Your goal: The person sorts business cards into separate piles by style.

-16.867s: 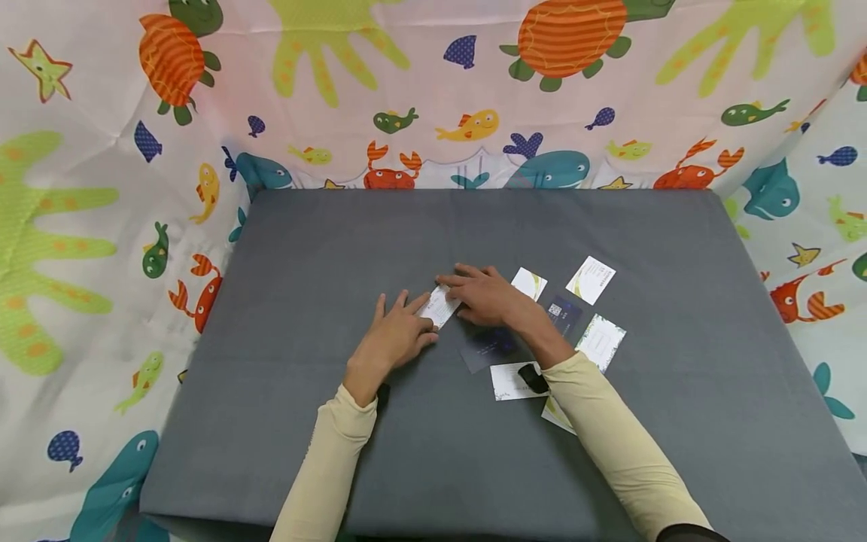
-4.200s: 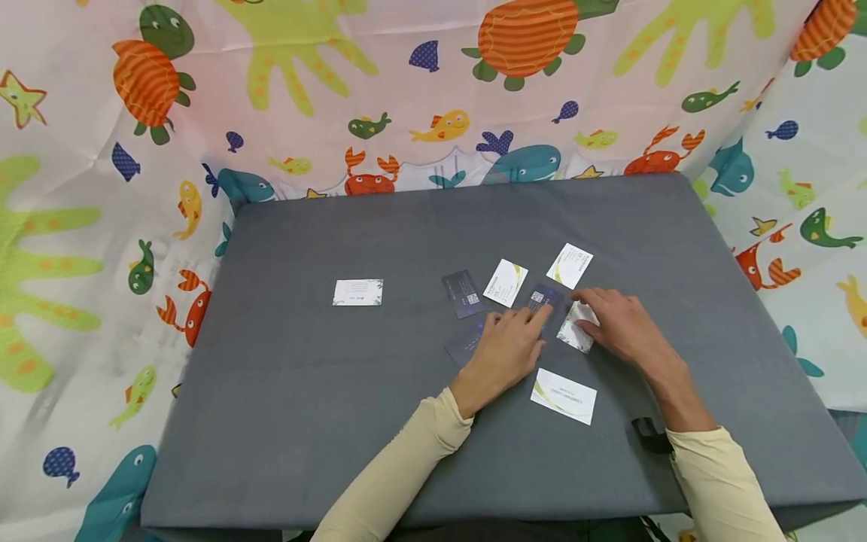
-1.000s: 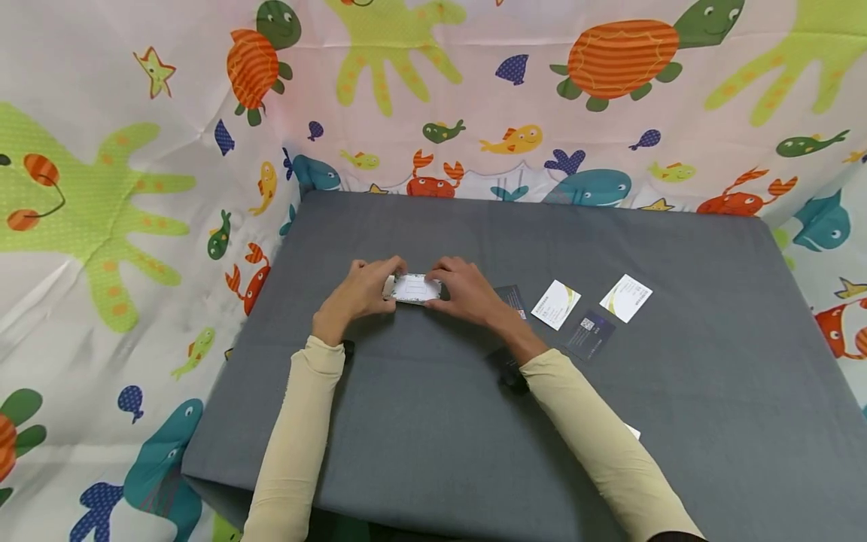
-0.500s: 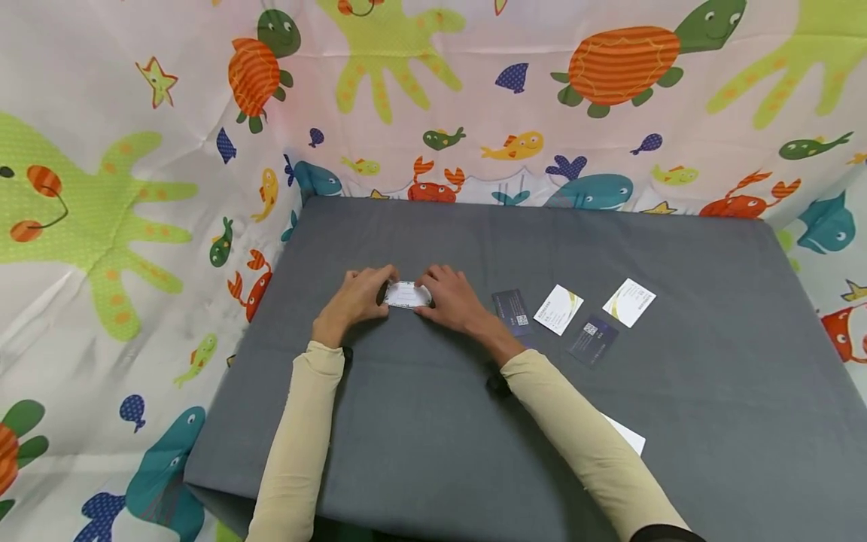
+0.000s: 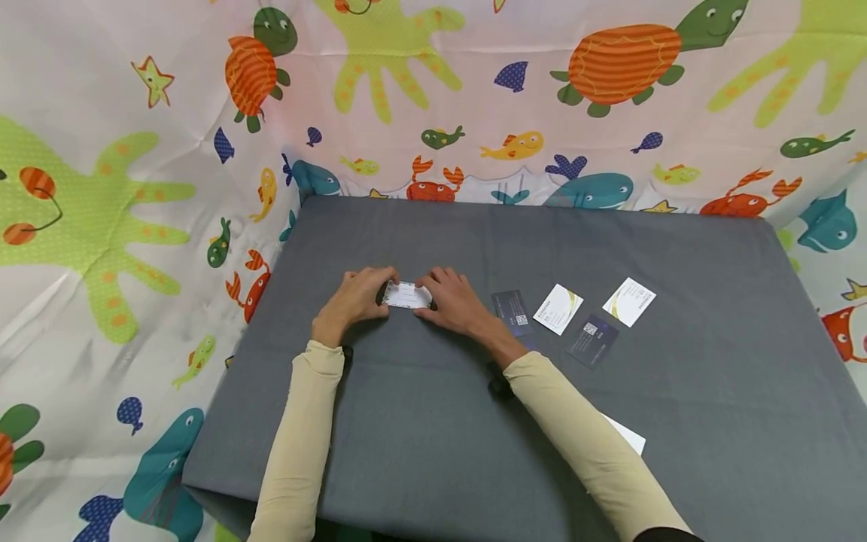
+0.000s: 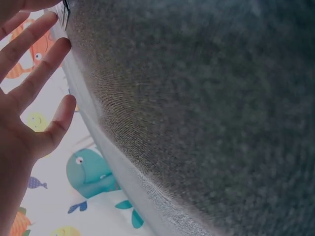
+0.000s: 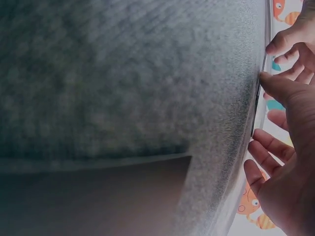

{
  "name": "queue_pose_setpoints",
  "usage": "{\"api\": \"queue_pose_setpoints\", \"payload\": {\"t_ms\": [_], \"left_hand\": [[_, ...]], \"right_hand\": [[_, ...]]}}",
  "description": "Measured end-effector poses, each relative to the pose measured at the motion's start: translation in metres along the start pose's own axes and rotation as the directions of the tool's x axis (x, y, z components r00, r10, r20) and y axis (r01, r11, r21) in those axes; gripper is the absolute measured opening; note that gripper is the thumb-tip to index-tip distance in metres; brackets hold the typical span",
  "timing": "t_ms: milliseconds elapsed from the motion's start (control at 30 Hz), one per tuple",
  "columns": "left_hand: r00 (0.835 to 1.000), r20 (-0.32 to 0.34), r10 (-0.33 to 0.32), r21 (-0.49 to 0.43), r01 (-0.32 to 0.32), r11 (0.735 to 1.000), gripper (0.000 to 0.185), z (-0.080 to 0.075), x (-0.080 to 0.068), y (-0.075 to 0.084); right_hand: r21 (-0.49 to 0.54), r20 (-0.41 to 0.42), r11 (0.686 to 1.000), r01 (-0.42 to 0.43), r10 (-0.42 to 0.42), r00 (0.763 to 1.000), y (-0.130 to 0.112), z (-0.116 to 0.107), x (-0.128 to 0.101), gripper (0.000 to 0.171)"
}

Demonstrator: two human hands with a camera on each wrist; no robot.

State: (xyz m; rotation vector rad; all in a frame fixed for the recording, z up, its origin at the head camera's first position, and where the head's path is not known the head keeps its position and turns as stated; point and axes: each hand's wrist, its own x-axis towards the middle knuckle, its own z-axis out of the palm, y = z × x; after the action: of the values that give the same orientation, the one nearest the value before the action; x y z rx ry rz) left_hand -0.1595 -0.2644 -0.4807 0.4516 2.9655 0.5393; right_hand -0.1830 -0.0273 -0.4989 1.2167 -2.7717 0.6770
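Both hands pinch white card stack [image 5: 407, 295] flat on gray cloth [image 5: 433, 452], left hand [image 5: 352, 298] at 9, right hand [image 5: 452, 299] at 3, squaring edges; 4 loose cards [image 5: 558, 309] lie toward 3.

Bright, even, soft-shadowed head view with bowed edges; both wrist views dim, close, blurred.

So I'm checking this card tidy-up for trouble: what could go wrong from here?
The white card stack is pinched only at its ends between left hand and right hand, so cards may slide askew. The right sleeve partly covers a white card near the edge and could drag it off the table.
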Motion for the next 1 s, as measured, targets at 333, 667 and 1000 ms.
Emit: {"api": "queue_pose_setpoints", "payload": {"t_ms": [333,667,1000], "left_hand": [[0.991,-0.092,0.098,0.036,-0.095,0.995,0.033,0.002,0.014,0.042],[0.968,0.020,0.250,0.085,-0.250,0.964,0.032,0.009,0.051,0.102],[0.906,0.178,0.384,0.089,-0.404,0.911,0.049,0.027,0.091,0.147]], "right_hand": [[-0.019,-0.044,0.996,-0.091,0.090,0.995,0.001,-0.028,-0.035,0.047],[-0.103,-0.127,0.942,-0.319,0.305,0.944,0.005,-0.061,-0.094,0.043],[-0.185,-0.233,0.811,-0.555,0.513,0.826,0.000,-0.061,-0.128,0.061]]}}
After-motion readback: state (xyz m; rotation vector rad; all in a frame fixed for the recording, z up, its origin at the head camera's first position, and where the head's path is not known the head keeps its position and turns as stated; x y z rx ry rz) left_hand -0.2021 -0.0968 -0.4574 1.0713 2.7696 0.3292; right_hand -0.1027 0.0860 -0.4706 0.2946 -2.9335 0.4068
